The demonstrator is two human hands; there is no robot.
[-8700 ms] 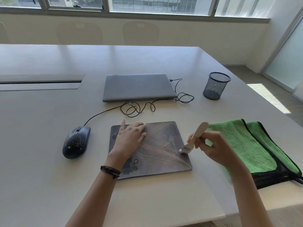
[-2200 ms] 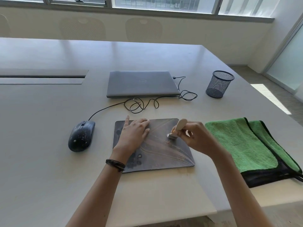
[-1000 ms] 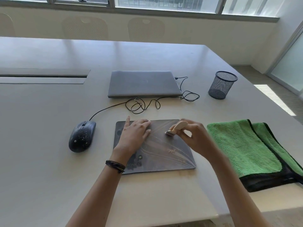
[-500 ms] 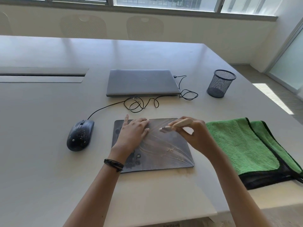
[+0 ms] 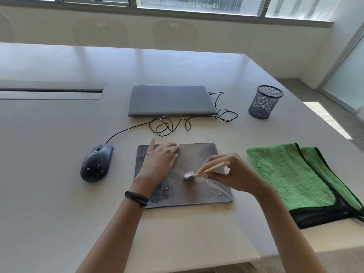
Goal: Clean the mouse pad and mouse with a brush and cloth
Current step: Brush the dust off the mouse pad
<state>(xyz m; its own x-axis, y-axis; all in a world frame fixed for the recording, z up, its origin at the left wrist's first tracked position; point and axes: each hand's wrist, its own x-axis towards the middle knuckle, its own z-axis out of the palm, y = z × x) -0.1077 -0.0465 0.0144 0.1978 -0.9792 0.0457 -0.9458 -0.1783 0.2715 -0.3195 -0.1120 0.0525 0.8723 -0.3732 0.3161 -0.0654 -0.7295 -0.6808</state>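
Observation:
A dark mouse pad (image 5: 199, 154) lies in front of me on the table, with light crumbs near its right front corner. My left hand (image 5: 159, 162) rests flat on the pad's left half, fingers straight. My right hand (image 5: 230, 174) grips a small wooden-handled brush (image 5: 204, 171) whose bristles touch the middle of the pad. A black wired mouse (image 5: 96, 163), speckled with crumbs, sits left of the pad. A folded green cloth (image 5: 291, 174) lies to the right.
A closed grey laptop (image 5: 170, 100) lies behind the pad, with a looped cable (image 5: 167, 126) between them. A black mesh cup (image 5: 264, 102) stands at the back right. The table's edge (image 5: 256, 259) runs close in front of me.
My right hand has swept the brush from the pad's far edge back toward me, to the pad's middle. My left hand stays flat on the pad.

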